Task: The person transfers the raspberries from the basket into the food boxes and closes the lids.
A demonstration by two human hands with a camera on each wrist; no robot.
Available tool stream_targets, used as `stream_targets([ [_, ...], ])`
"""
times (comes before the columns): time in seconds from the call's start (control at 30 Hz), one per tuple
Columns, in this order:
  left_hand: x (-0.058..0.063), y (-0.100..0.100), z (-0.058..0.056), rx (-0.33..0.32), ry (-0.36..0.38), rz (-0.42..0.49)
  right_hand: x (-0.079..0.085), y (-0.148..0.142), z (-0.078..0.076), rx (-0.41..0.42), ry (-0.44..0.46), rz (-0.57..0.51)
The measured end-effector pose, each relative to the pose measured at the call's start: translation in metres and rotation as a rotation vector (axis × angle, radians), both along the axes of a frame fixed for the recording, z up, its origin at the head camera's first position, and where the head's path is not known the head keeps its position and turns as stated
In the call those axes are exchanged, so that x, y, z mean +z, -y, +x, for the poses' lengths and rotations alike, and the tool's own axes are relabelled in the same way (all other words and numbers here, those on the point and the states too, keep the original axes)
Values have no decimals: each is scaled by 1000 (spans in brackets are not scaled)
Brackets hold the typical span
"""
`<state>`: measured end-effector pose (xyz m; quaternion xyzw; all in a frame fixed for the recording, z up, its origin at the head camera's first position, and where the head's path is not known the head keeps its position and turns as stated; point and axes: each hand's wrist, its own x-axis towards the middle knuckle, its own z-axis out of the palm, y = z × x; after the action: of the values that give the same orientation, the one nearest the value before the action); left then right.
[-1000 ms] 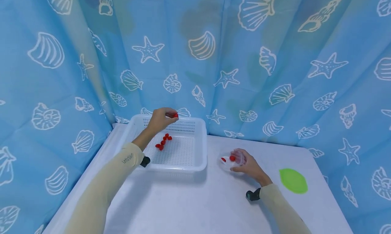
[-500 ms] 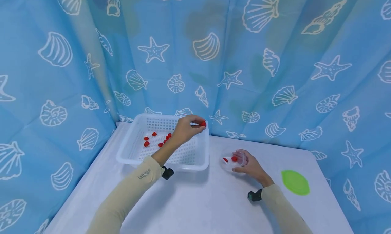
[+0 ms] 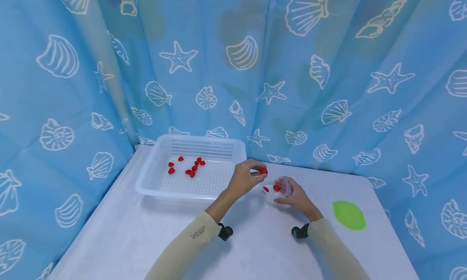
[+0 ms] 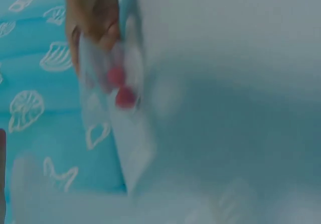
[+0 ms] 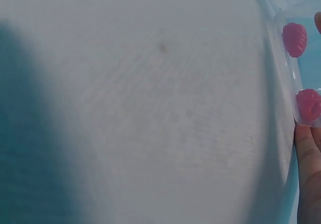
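My left hand (image 3: 245, 177) pinches a red raspberry (image 3: 264, 171) between thumb and fingertips, up and left of a clear plastic container (image 3: 270, 196). The right hand (image 3: 298, 196) grips that container by its right side, thumb in front and fingers behind. Two raspberries sit inside it; the right wrist view shows one raspberry (image 5: 295, 39) near the top and another raspberry (image 5: 308, 105) by the fingers. In the left wrist view the container (image 4: 93, 108) appears blurred, held by the right hand (image 4: 98, 13). Several more raspberries (image 3: 194, 168) lie in a white basket (image 3: 238, 150).
The white slotted basket stands at the back left of the white-covered table (image 3: 262, 247). A green leaf-shaped piece (image 3: 349, 215) lies flat to the right of the right hand. A blue shell-print curtain (image 3: 219, 77) hangs close behind the table.
My left hand has moved right, from over the basket to beside the clear container, carrying the raspberry. The right hand and the container have stayed in place.
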<state>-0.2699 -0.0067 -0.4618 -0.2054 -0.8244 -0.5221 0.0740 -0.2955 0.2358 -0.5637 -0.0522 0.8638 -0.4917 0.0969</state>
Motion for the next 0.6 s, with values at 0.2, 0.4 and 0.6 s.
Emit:
stream_targets([
  [0.2,-16,-26,1,-51,-82,-282,-1,1,2,-15,5,-2],
  [0.4,-25,-43,-5,-93,-85,-510,0,0,1,-10,14,12],
  [0.6,-34,-56,-10,-104,-39,-614,0,-4,0,20,-1,-27],
])
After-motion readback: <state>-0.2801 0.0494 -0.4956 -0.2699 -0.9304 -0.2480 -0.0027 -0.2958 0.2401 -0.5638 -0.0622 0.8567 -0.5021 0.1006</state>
